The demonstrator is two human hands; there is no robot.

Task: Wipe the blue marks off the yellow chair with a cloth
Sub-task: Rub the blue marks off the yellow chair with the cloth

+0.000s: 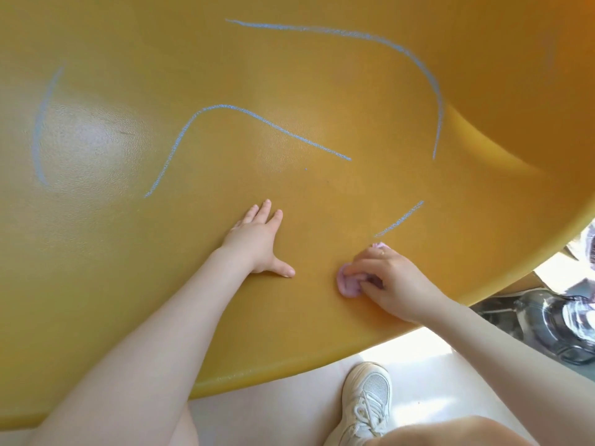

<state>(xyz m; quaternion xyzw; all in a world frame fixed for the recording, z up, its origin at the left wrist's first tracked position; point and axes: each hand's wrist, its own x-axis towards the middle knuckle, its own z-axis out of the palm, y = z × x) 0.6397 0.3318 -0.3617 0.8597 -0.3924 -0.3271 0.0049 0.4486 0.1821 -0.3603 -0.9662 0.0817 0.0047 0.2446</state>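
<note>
Cloth [349, 281] bunched, no clear axis

No text, label, brand or number can be read anywhere — the blue marks [264, 123] on the yellow chair [96, 252] are only loose curved lines, not letters, and the white shoe [367, 400] at the lower right shows no legible logo.

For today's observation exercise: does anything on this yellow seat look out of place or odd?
Yes: blue marks scrawled across the yellow chair, four curved lines, do not belong. The right hand grips a pink cloth beside the shortest one; the left hand rests flat.
</note>
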